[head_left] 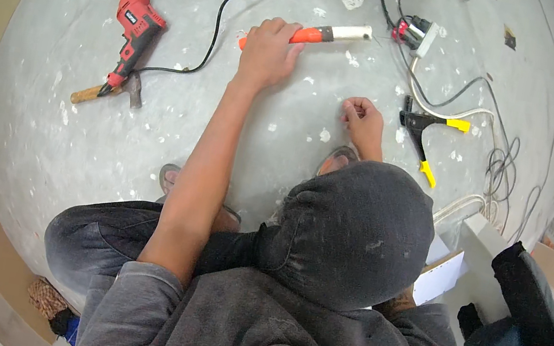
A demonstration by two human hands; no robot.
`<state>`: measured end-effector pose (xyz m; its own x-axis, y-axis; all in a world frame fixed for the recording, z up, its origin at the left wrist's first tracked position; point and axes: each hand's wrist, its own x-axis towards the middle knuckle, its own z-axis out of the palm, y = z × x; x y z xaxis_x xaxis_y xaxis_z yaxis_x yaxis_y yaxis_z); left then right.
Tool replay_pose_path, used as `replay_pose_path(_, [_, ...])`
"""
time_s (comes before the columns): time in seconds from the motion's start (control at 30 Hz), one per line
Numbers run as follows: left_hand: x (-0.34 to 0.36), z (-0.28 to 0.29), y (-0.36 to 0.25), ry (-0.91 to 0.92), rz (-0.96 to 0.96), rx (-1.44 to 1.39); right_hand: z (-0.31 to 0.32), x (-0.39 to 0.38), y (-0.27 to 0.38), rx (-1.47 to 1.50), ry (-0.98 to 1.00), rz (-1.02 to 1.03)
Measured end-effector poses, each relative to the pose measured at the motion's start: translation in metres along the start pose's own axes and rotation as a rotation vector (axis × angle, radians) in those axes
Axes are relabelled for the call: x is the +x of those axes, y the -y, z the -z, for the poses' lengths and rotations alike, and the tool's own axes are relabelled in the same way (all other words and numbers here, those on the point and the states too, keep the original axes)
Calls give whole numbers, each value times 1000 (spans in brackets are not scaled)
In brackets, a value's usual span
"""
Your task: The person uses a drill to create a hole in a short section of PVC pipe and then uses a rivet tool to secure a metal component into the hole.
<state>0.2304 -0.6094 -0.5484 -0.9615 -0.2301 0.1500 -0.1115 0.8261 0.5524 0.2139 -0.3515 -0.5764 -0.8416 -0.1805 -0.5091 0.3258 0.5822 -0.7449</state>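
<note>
Hood (351, 234) hides right hand (363, 123)'s wrist; left hand (267, 51) grips tool (320, 33)

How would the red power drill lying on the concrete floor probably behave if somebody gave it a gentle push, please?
The red power drill lies flat on its side, so it would probably slide or pivot rather than roll. Its black cord trails across the floor and looks limp, so it would likely drag behind. The hammer beside its handle base might get nudged.
</note>
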Motion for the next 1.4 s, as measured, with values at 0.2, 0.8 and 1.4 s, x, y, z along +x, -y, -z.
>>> replay_pose_path(0.2, [1, -1, -2, -56, -46, -10, -9, 1, -9, 64, -2, 13])
replay_pose_path(0.8, [4, -7, -7, -417, -137, 129, -15, -7, -11, 55, 40, 9])
replay_pose_path(1.4, [28, 21, -30, -615, -241, 79, -13, 0, 11, 35, 15, -62])
